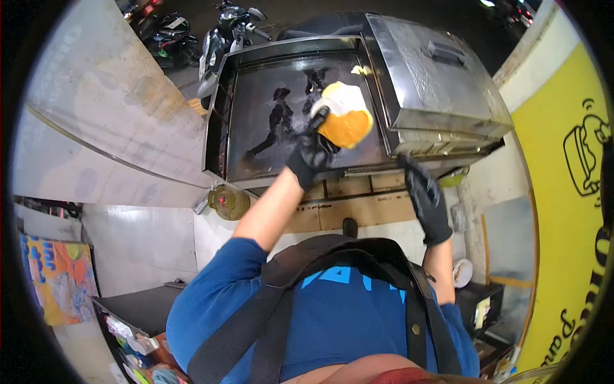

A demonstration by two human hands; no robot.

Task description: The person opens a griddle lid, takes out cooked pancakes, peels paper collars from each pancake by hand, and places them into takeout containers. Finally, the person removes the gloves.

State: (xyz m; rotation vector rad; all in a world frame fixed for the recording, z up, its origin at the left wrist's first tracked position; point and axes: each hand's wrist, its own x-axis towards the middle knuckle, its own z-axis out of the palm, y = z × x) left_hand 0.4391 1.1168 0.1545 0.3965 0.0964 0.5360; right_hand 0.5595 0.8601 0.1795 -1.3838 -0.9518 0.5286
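A black glove covers my left hand point(314, 150), which is over the flat griddle point(256, 137) with its fingers closed on the edge of a fried egg point(345, 118). White shows on the egg's upper part and orange-yellow on its lower part. Whether the egg touches the griddle, I cannot tell. My right hand point(425, 200), also in a black glove, is in front of the griddle's right corner. Its fingers point up and forward, close together, and whether they hold anything is not clear. A small yellowish scrap point(361, 70) lies near the griddle's back right corner.
Right of the griddle stands a steel box with a handled lid point(441, 70). A green gas cylinder point(229, 203) is below the griddle's front left corner. Walls rise on both sides, the right one with a yellow sign point(563, 211). Motorcycles point(224, 45) stand beyond the griddle.
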